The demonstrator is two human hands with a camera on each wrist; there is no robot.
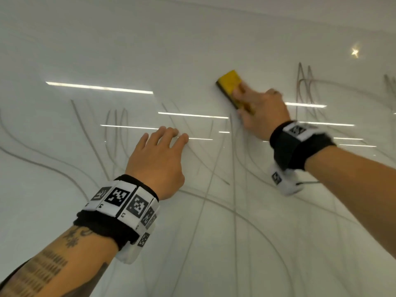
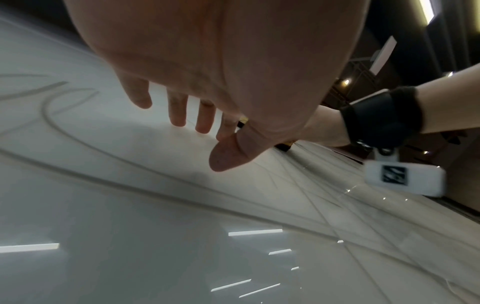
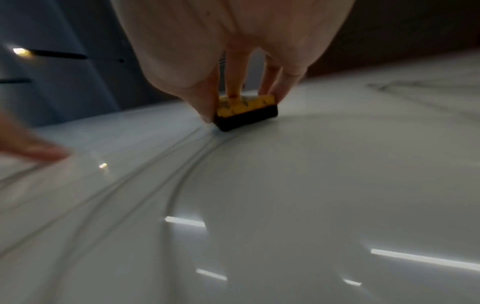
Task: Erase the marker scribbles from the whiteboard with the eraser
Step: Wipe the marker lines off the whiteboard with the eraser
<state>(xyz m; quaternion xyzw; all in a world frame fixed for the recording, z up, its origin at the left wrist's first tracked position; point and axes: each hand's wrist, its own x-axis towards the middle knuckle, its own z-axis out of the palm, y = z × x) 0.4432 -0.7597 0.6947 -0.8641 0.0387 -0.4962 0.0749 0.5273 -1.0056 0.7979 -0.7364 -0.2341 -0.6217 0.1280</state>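
A glossy whiteboard (image 1: 192, 50) fills the head view, crossed by grey marker scribbles (image 1: 233, 168) in its middle and lower parts. My right hand (image 1: 260, 113) grips a yellow eraser (image 1: 230, 85) with a black felt base, pressed flat on the board at upper centre. In the right wrist view the thumb and fingers (image 3: 284, 86) pinch the eraser (image 3: 245, 112) by its sides, with lines (image 3: 182, 156) running up to it. My left hand (image 1: 158, 156) lies on the board with fingers spread, lower left of the eraser. Its straight fingers (image 2: 178, 111) touch the board (image 2: 130, 236).
More scribbles (image 1: 305, 88) stand to the right of the eraser, and long curved lines (image 1: 42, 163) sweep across the left side. Ceiling lights reflect as bright bars (image 1: 98, 87) on the surface. The top part of the board shows no marks.
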